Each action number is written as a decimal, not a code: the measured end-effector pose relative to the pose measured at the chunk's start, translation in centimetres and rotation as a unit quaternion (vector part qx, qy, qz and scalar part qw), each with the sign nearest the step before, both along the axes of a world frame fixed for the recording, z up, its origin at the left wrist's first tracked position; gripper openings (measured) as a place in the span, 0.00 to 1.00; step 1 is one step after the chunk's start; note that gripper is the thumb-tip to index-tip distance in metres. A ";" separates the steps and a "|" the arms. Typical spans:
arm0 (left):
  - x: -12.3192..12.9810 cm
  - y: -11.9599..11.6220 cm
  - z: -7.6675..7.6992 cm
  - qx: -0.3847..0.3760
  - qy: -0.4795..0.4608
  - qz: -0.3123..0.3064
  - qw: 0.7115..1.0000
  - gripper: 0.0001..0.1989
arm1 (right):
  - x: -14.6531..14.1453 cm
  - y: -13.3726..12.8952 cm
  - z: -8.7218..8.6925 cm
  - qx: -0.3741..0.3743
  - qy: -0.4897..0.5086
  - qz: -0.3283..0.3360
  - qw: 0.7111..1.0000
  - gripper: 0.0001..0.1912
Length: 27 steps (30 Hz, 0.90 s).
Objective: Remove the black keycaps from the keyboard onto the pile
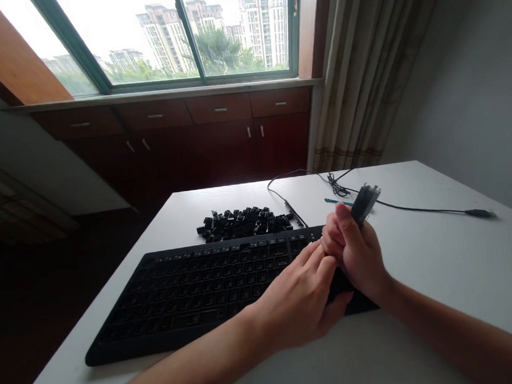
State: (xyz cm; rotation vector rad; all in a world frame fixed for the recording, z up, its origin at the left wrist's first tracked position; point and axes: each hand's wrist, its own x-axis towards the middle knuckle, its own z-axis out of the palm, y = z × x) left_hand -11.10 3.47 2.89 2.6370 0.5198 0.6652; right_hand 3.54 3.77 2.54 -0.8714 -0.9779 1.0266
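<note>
A black keyboard (193,296) lies on the white table, its main block showing bare key sockets without caps. My left hand (300,288) lies over its right part, fingers stretched toward my right hand and thumb apart. My right hand (356,249) is closed around a dark grey, partly see-through tool (365,203) with a ragged upper end. Its lower end is hidden by my hands, and its exact kind is unclear. The fingertips of both hands meet above the keyboard's right side, covering the keys there.
A heap of loose black keycaps (244,222) lies behind the keyboard. A black cable (419,207) with a bundled coil runs across the table's back and right. A thin blue stick (338,201) lies behind my right hand. Beyond the table stand dark red cabinets (196,152) under a window.
</note>
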 end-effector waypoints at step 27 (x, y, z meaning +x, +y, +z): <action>-0.1 0.7 -0.8 -0.017 -0.013 0.086 0.996 0.15 | 2.7 1.6 1.5 -0.037 0.167 -0.041 0.984 0.18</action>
